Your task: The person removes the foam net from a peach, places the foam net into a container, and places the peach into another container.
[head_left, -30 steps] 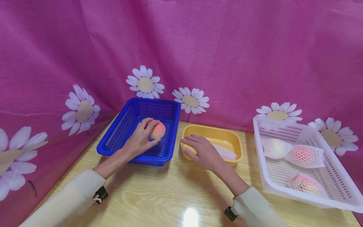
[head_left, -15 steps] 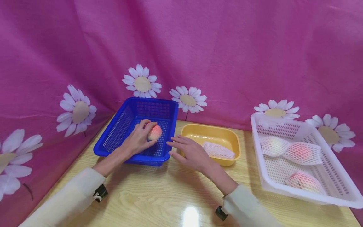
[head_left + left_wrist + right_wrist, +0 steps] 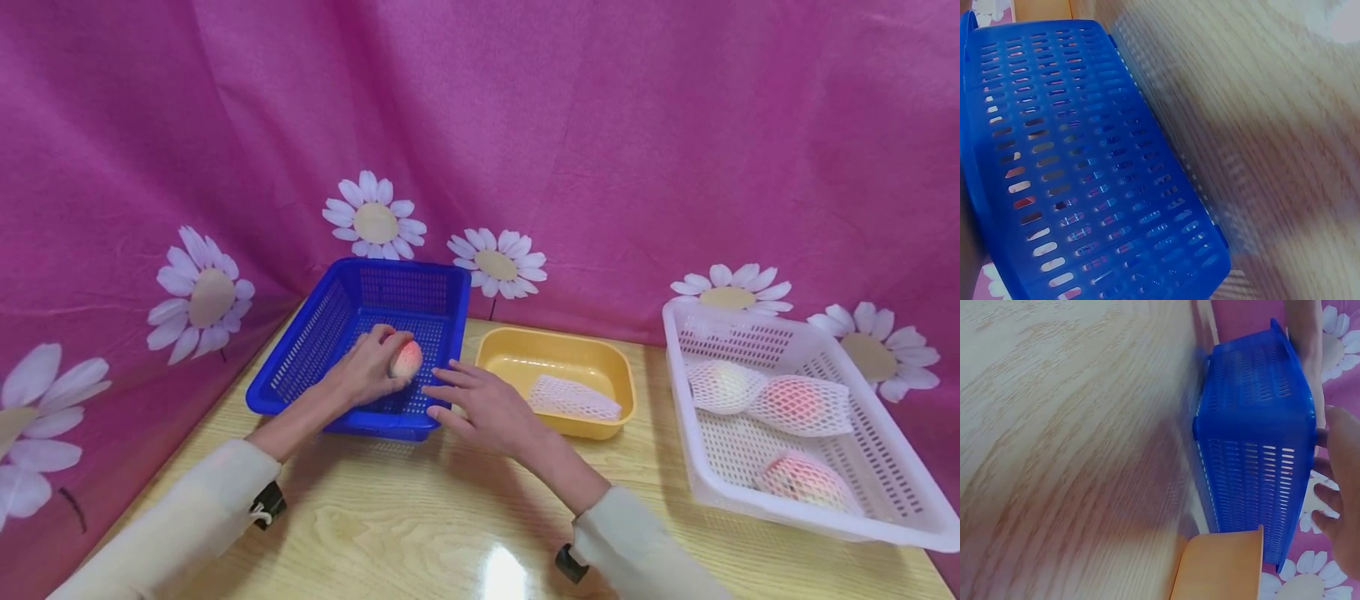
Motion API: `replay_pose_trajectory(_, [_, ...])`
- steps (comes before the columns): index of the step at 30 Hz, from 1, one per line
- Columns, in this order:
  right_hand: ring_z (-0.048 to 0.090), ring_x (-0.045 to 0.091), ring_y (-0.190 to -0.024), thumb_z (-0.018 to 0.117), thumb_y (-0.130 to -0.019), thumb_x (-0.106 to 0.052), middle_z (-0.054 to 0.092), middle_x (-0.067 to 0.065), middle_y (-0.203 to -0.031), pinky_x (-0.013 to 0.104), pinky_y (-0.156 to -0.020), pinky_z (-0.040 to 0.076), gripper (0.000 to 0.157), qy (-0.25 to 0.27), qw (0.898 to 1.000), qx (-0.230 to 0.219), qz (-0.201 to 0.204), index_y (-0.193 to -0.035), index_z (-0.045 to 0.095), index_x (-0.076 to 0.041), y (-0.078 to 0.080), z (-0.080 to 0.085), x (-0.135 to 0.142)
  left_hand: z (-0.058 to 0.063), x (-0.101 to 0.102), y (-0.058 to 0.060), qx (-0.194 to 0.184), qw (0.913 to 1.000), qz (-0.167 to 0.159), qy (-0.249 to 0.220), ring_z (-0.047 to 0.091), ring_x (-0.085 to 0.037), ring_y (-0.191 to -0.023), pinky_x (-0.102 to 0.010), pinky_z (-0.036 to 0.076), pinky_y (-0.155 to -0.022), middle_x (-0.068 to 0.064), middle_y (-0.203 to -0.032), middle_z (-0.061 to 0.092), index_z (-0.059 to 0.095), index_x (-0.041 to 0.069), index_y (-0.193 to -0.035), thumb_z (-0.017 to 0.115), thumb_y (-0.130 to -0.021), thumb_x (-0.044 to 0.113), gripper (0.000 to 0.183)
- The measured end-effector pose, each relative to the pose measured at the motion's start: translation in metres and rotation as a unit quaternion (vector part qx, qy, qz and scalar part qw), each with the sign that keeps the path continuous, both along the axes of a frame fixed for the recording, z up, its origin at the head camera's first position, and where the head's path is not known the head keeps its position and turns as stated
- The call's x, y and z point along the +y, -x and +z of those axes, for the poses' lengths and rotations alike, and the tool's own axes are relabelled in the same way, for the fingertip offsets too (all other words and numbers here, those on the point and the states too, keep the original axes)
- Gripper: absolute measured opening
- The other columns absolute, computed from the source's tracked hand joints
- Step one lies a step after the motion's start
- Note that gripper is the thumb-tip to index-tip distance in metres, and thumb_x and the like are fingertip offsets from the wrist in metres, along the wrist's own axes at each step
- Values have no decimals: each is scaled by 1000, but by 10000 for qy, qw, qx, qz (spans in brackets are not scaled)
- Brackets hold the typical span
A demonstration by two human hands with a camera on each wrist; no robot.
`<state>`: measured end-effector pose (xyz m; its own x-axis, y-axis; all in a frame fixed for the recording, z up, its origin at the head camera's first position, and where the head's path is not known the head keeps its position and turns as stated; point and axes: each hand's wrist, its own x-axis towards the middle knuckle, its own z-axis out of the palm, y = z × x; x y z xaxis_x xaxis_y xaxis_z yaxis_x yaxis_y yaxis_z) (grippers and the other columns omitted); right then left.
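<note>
Inside the blue basket (image 3: 360,417), my left hand (image 3: 366,367) grips a pink and cream peach (image 3: 407,360) with no net on it. The fingers curl over its far side and the thumb lies along the near side. My right hand (image 3: 483,408) spreads its fingers at the basket's right rim and holds nothing; in the right wrist view its fingers reach over that rim. In the left wrist view the basket's slotted wall (image 3: 1085,144) hides the left hand's grip. An empty white foam net (image 3: 573,397) lies in the yellow tub (image 3: 555,337), just right of my right hand.
At the right stands a white basket (image 3: 810,521) with several netted fruits: a pale one (image 3: 723,386) and a pink one (image 3: 798,402) end to end, another pink one (image 3: 806,482) nearer. A pink daisy curtain (image 3: 600,150) hangs behind the wooden table (image 3: 390,517).
My right hand has moved left from the yellow tub to the blue basket's rim, uncovering the foam net. My left hand and the peach have shifted slightly nearer within the basket.
</note>
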<state>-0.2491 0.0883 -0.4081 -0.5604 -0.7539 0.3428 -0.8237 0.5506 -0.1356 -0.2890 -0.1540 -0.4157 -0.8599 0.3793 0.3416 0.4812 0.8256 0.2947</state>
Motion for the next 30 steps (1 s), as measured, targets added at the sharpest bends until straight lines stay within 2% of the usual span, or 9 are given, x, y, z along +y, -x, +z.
replay_pose_trajectory(5, [46,29,-136,57,-102,-35,61,9,-136,40,-115,31,37,131,9986,374,344,-127,71,-13,3,-3,-5,-3,-1,0,-230,9997,6,117,57,-51,-104,-59,52,-83,-29,-123,53,58,2,-132,80,-76,19,62])
replay_pose_trajectory(8, [46,30,-135,57,-102,-34,61,10,-135,42,-114,32,36,39,9976,509,459,-126,71,-12,4,-6,-6,-4,-1,0,-326,9992,37,216,58,-51,-102,-58,53,-82,-29,-122,54,58,1,-130,79,-76,18,60])
replay_pose_trajectory(16, [40,28,-140,50,-105,-37,57,7,-141,41,-117,27,38,-217,9991,157,343,-129,69,-15,5,-7,-7,-5,-2,2,-651,9970,93,403,57,-52,-103,-59,52,-83,-29,-122,52,58,2,-131,80,-77,18,61])
replay_pose_trajectory(24, [44,28,-137,52,-104,-31,63,8,-133,40,-116,29,36,2,9976,142,681,-124,72,-10,11,-9,-8,-3,-3,3,-908,9941,132,578,57,-52,-105,-59,52,-84,-31,-123,51,56,0,-134,79,-79,21,63])
replay_pose_trajectory(30, [44,29,-137,52,-104,-30,64,9,-131,39,-117,28,35,5,9973,56,730,-123,72,-8,13,-11,-8,-5,-3,3,-1031,9926,172,623,56,-53,-107,-61,50,-87,-31,-126,51,54,1,-137,77,-81,23,64])
